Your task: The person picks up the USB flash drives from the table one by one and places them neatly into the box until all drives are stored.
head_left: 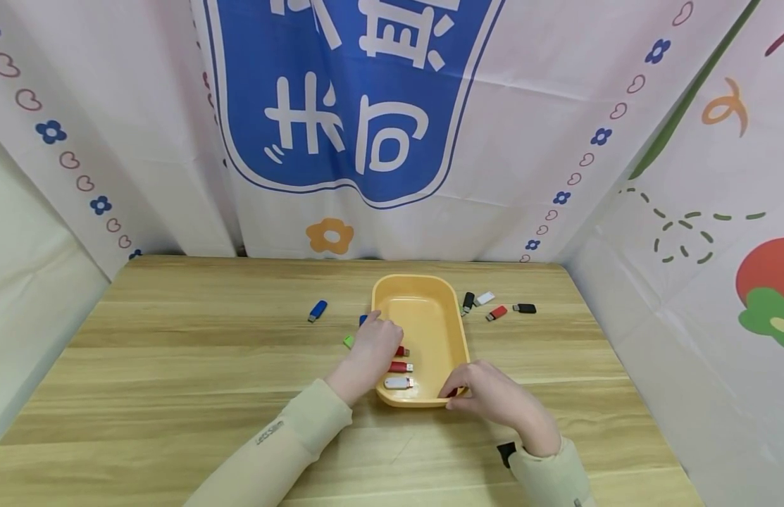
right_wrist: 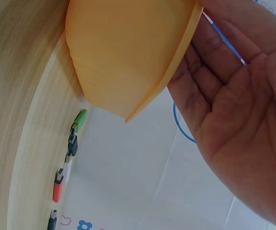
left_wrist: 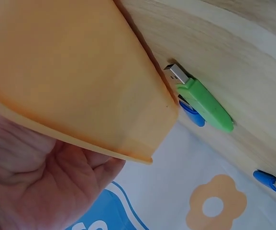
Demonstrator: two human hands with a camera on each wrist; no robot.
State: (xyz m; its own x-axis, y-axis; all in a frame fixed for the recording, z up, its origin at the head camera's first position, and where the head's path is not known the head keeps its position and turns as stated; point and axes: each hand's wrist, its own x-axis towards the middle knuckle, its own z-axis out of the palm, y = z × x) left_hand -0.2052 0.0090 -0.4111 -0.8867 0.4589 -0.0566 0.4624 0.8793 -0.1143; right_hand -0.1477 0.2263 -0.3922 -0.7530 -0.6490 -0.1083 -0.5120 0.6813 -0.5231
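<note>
A yellow tray (head_left: 428,317) stands on the wooden table. My left hand (head_left: 377,345) reaches over its left wall, its curled fingers on a dark red USB flash drive (head_left: 402,351) whose metal plug sticks out; the fingertips are hidden. Below it lie a red USB flash drive (head_left: 401,367) and a white USB flash drive (head_left: 399,383). My right hand (head_left: 493,396) is at the near right corner, fingers inside and thumb by the rim, pinching a small dark red thing (head_left: 453,392), mostly covered. Both wrist views show fingers passing behind the tray's wall.
Left of the tray lie a green USB flash drive (left_wrist: 204,104) and blue ones (head_left: 318,310). To its right are a black one (head_left: 468,302), a white one (head_left: 484,298), a red one (head_left: 496,313) and another black one (head_left: 525,308). A printed curtain (head_left: 493,141) hangs behind the table.
</note>
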